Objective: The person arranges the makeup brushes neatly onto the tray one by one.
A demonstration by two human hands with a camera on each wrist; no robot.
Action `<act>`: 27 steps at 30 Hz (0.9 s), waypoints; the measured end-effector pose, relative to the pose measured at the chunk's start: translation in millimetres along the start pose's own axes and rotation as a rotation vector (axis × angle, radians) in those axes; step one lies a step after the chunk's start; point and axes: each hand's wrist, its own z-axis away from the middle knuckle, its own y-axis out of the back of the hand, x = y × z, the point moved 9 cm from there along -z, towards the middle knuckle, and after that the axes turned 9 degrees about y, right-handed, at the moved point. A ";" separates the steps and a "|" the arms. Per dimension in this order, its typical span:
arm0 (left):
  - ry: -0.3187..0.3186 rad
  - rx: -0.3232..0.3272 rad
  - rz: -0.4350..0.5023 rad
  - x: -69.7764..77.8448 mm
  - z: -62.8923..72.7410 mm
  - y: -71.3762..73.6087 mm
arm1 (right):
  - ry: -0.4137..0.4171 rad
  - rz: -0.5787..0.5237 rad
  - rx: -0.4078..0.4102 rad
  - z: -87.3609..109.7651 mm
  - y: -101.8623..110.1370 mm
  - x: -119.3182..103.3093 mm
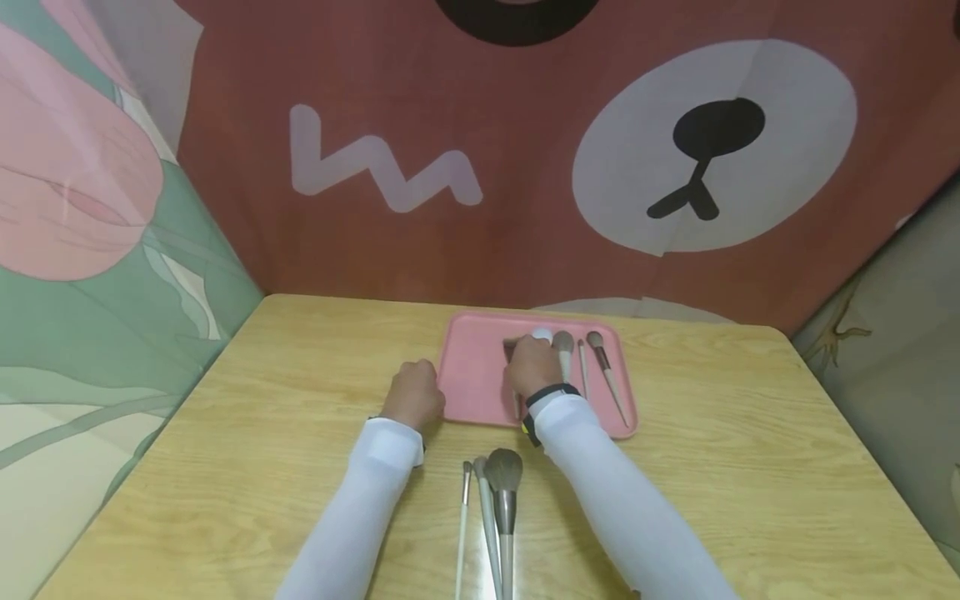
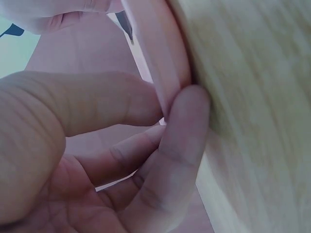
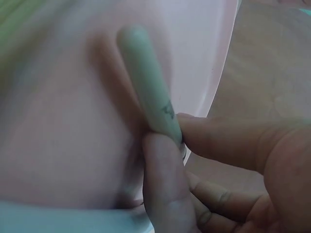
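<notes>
At the left edge of the pink tray (image 1: 472,375), my left hand (image 1: 415,395) pinches the rim. The left wrist view has the thumb above and a finger below that rim (image 2: 163,53). Over the tray, my right hand (image 1: 534,367) pinches a makeup brush by its pale green handle (image 3: 148,85), between thumb and finger. A dark brush head (image 1: 510,346) shows beside this hand. To its right on the tray lie a fluffy brush (image 1: 563,342), a thin brush (image 1: 583,367) and an angled brush with a dark ferrule (image 1: 607,379).
Nearer the front of the wooden table (image 1: 300,467) lie a thin brush (image 1: 462,517), a second brush (image 1: 487,517) and a large fluffy brush (image 1: 506,500), between the forearms. Something white (image 1: 542,333) pokes out past the right hand. A printed cloth (image 1: 375,250) hangs behind the table.
</notes>
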 end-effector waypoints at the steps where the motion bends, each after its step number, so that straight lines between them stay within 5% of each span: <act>1: 0.002 -0.002 -0.001 -0.3 0.6 0.0 | -0.004 0.001 0.001 0.0 -0.7 0.1; 27: -0.010 0.002 -0.008 2.0 1.6 0.8 | -0.038 0.000 0.029 1.4 0.8 2.1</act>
